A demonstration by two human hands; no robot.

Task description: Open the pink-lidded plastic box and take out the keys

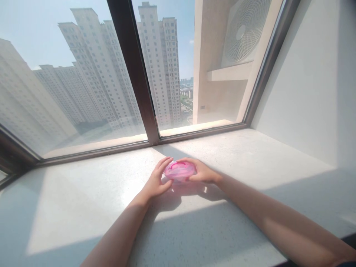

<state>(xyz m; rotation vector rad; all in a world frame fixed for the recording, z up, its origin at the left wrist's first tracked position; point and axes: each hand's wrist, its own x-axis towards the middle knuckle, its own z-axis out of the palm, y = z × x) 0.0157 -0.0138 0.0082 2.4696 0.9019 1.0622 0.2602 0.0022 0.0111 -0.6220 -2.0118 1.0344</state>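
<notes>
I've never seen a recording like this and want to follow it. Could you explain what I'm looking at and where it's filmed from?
There is no machine here: a camera worn on a person's head looks forward and down at their two bare hands, giving this single picture. The left hand curves around one end of a pink, see-through container with a handle on top; the right hand grips the other end. The container is at the pale, speckled windowsill, though I can't tell whether it rests there or is slightly raised. Sunlight and shadows fall across the sill. Beyond the dark window frame are high-rise buildings and a fan unit.
</notes>
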